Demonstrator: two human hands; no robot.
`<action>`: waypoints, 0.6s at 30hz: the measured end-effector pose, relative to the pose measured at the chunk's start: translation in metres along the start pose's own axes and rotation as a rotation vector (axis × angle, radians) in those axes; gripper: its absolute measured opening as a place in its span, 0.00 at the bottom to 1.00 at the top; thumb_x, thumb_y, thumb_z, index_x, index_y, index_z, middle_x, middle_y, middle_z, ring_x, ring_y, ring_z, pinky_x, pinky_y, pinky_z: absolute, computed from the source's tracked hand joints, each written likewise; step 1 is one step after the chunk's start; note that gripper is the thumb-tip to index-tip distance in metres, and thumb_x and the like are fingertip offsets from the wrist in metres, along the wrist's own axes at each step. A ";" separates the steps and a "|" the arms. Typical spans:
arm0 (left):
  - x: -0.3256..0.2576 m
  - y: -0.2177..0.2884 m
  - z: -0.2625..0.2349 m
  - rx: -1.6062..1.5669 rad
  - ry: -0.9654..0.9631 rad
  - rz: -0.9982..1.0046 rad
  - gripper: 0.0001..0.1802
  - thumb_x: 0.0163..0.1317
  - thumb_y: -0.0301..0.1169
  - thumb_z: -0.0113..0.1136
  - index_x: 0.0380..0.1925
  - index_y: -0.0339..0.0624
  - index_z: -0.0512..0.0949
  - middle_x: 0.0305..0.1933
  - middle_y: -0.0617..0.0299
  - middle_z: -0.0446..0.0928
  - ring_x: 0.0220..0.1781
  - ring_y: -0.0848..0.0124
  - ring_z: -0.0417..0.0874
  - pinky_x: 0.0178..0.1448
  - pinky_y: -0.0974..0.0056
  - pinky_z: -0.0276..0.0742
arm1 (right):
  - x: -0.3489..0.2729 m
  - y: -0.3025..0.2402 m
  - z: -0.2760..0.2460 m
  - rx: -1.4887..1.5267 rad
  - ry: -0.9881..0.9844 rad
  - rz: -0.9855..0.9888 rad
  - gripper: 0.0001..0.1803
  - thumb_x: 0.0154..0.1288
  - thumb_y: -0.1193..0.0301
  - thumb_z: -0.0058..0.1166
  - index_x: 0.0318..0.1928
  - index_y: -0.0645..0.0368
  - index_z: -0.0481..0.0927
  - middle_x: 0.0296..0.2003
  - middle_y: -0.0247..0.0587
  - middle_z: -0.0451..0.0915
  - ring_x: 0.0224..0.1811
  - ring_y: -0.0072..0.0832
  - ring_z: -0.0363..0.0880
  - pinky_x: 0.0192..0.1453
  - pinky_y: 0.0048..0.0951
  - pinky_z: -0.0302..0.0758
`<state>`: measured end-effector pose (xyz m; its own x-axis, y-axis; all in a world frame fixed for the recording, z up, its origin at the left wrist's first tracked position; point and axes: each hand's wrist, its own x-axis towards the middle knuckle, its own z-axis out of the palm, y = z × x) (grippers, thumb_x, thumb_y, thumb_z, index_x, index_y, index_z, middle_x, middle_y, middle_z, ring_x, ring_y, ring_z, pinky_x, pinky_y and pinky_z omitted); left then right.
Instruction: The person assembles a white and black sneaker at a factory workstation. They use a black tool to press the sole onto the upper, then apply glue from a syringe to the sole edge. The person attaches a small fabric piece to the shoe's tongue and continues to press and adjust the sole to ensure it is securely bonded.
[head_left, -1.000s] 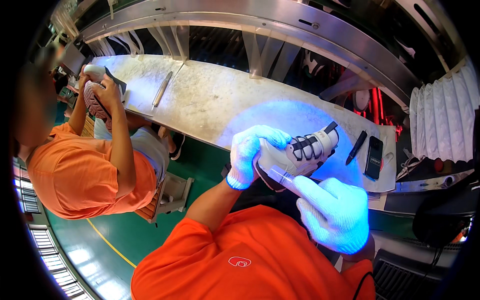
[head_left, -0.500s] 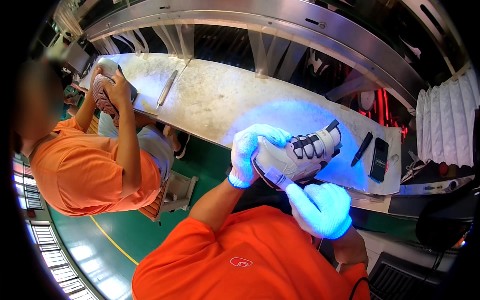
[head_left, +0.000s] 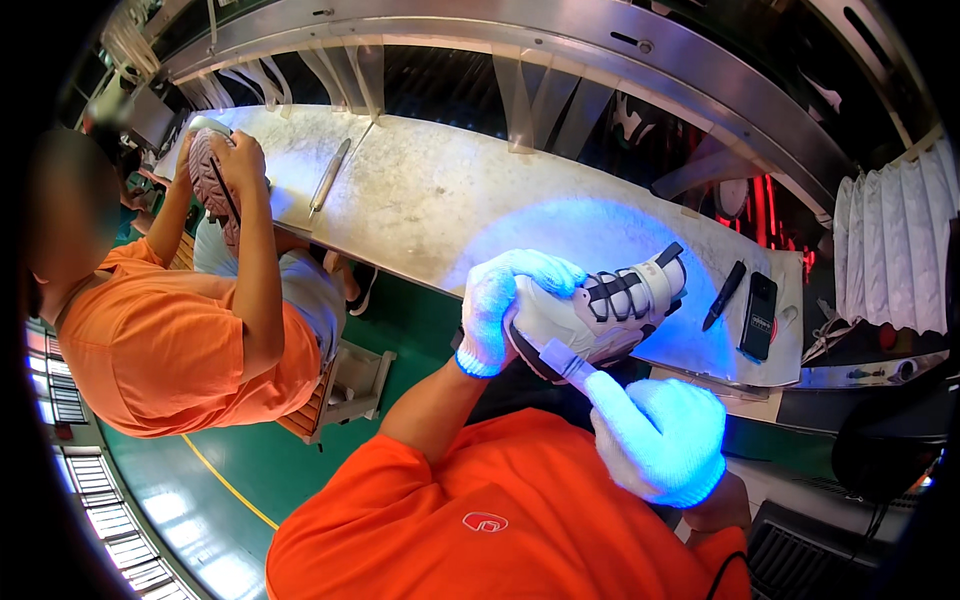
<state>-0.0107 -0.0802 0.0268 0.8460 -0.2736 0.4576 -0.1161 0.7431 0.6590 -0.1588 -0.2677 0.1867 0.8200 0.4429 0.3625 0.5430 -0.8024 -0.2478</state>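
A white-and-grey sneaker [head_left: 600,325] with black laces is tilted on its side above the near edge of the bench, under a blue-violet light. My left hand [head_left: 505,305], in a white knit glove, is closed around its toe end. Along the sole edge near the toe lies a small pale, flat-ended strip [head_left: 563,358]. It sits at the tip of the stretched index finger of my gloved right hand [head_left: 660,435]. The other right fingers are curled in, and what they hold, if anything, is hidden.
On the pale bench [head_left: 420,190] are a black marker pen [head_left: 724,296], a black phone [head_left: 758,318] and a silver pen-like tool [head_left: 330,175]. A co-worker in orange [head_left: 190,330] handles another shoe [head_left: 212,180] at left. A white ribbed hose [head_left: 890,250] hangs at right.
My right hand has shifted slightly down and right, and the strip has slid the same way along the sole edge. The co-worker's shoe has turned, showing more of its sole.
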 end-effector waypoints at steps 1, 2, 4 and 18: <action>0.001 0.000 0.001 0.008 -0.001 -0.001 0.36 0.81 0.56 0.56 0.46 0.24 0.86 0.50 0.40 0.89 0.60 0.46 0.90 0.73 0.40 0.83 | 0.000 -0.001 -0.003 0.002 -0.011 0.008 0.31 0.56 0.80 0.75 0.64 0.59 0.91 0.25 0.35 0.77 0.21 0.33 0.76 0.23 0.37 0.68; 0.001 0.001 0.002 0.015 -0.002 -0.002 0.36 0.81 0.55 0.55 0.46 0.24 0.86 0.49 0.40 0.89 0.60 0.46 0.90 0.73 0.40 0.83 | 0.000 -0.003 -0.005 0.004 -0.022 0.015 0.32 0.56 0.80 0.75 0.64 0.59 0.91 0.25 0.35 0.77 0.21 0.33 0.76 0.23 0.37 0.69; 0.001 0.002 0.005 0.082 0.019 -0.009 0.37 0.81 0.58 0.50 0.44 0.27 0.86 0.46 0.41 0.87 0.56 0.45 0.89 0.72 0.38 0.81 | 0.002 -0.006 -0.009 0.012 -0.045 0.035 0.32 0.56 0.79 0.76 0.65 0.59 0.90 0.25 0.35 0.78 0.21 0.34 0.77 0.23 0.37 0.70; -0.004 -0.007 -0.013 0.021 -0.014 0.018 0.30 0.80 0.50 0.56 0.44 0.27 0.86 0.48 0.41 0.89 0.59 0.45 0.90 0.72 0.40 0.84 | -0.008 0.006 0.042 -0.073 0.120 -0.152 0.32 0.57 0.75 0.73 0.66 0.62 0.89 0.30 0.33 0.72 0.22 0.28 0.70 0.22 0.34 0.64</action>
<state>-0.0066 -0.0760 0.0125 0.8364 -0.2691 0.4775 -0.1422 0.7348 0.6632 -0.1545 -0.2591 0.1444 0.6995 0.5141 0.4963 0.6410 -0.7585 -0.1177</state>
